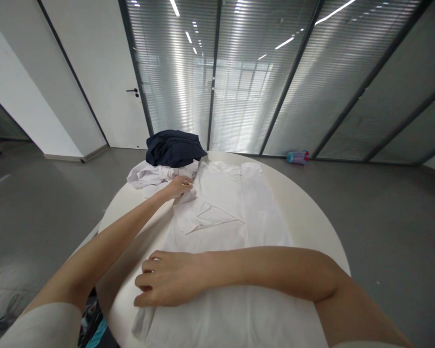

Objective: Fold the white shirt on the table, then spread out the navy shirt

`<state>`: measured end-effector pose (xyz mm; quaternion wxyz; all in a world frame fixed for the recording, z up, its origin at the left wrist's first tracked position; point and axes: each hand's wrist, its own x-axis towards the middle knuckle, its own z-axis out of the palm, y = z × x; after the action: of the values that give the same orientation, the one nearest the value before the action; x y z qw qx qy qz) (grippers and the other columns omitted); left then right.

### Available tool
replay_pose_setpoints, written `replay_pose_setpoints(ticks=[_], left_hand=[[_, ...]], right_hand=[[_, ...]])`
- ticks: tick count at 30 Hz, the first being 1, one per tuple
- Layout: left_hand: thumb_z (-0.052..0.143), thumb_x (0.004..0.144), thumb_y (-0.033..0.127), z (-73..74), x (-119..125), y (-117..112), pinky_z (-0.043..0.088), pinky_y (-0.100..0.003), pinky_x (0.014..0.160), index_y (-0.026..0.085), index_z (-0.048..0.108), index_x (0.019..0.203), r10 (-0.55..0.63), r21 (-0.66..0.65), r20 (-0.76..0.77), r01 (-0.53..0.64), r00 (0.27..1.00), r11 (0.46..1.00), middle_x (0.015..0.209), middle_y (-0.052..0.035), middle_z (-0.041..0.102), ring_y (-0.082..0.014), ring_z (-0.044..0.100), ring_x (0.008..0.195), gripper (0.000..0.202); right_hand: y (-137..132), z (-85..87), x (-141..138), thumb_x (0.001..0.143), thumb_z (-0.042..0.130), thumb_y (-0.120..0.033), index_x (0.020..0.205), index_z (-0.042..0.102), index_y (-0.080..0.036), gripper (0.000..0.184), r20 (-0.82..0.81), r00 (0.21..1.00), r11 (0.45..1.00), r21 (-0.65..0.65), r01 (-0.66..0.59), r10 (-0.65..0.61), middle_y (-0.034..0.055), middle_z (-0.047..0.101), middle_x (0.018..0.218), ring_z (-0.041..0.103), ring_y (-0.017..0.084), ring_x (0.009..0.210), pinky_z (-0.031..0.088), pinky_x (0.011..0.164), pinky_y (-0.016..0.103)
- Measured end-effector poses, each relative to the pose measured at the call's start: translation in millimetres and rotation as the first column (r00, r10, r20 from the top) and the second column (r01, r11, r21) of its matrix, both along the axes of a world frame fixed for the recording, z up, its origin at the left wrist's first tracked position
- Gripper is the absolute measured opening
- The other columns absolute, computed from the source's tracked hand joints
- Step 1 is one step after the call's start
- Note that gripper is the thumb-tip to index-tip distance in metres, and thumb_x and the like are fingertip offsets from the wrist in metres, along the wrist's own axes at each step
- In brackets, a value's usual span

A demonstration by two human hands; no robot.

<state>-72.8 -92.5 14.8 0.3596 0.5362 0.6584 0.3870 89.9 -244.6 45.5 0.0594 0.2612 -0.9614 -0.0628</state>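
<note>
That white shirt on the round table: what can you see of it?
It is a white shirt of smooth-looking cloth, spread flat on a round white table, with a collar at the far end and a flap folded over, forming a pointed crease. The left hand touches its far left edge; the right hand rests on its near part. Bunched white cloth adjoins it far left, maybe part of it.

Your left arm point(94, 246) stretches far forward; your left hand point(179, 187) looks pinched together, though it's hard to tell from here; your right forearm point(261, 270) crosses in front of you; your right hand point(168, 279) lies palm-down, fingers point(145, 280) loosely curled.
</note>
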Motion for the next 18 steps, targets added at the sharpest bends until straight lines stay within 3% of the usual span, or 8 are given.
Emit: replay_pose_setpoints(ticks=[4, 9, 13, 18], left_hand=[[0.078, 0.073, 0.021, 0.6, 6, 12, 0.034, -0.02, 0.045, 0.014, 0.067, 0.084, 0.039, -0.051, 0.141, -0.032, 0.989, 0.998, 0.052, 0.0045, 0.052, -0.0084, 0.046, 0.044, 0.017], [0.075, 0.077, 0.025, 6.4, 23, 41, 0.046, -0.019, 0.051, 0.016, 0.059, 0.069, 0.054, -0.097, 0.256, -0.03, 0.965, 0.995, 0.06, 0.0001, 0.059, -0.0096, 0.055, 0.051, 0.02], [0.076, 0.077, 0.03, 7.2, 41, 68, 0.049, -0.022, 0.052, 0.016, 0.061, 0.073, 0.09, -0.108, 0.243, -0.065, 0.966, 0.992, 0.059, -0.001, 0.06, -0.0119, 0.057, 0.051, 0.021], [0.076, 0.075, 0.025, 3.2, 63, 103, 0.041, -0.021, 0.047, 0.015, 0.063, 0.08, 0.2, -0.04, 0.134, -0.196, 0.971, 0.98, 0.051, 0.0026, 0.053, -0.0125, 0.054, 0.048, 0.018]], right_hand=[[2, 12.3, 18, 0.101, 0.049, -0.019, 0.089, 0.069, -0.02, 0.023, -0.015, 0.999, 0.998, -0.046, 0.039, -0.04, 0.0056, 0.068, 0.099, 0.058, 0.019, 0.084, 0.04, 0.073, 0.034], [5, 37.1, 61, 0.101, 0.047, -0.026, 0.083, 0.068, -0.021, 0.028, -0.172, 0.976, 0.974, -0.205, 0.098, -0.134, 0.0036, 0.066, 0.095, 0.054, 0.019, 0.084, 0.039, 0.077, 0.034], [2, 50.2, 107, 0.096, 0.054, -0.022, 0.072, 0.064, -0.02, 0.026, -0.305, 0.93, 0.958, -0.256, 0.13, -0.207, -0.0002, 0.061, 0.078, 0.049, 0.016, 0.075, 0.039, 0.074, 0.034], [-9, 45.8, 158, 0.095, 0.057, -0.016, 0.075, 0.065, -0.017, 0.022, -0.322, 0.895, 0.931, -0.295, 0.215, -0.309, -0.0016, 0.055, 0.071, 0.047, 0.014, 0.072, 0.04, 0.072, 0.033]])
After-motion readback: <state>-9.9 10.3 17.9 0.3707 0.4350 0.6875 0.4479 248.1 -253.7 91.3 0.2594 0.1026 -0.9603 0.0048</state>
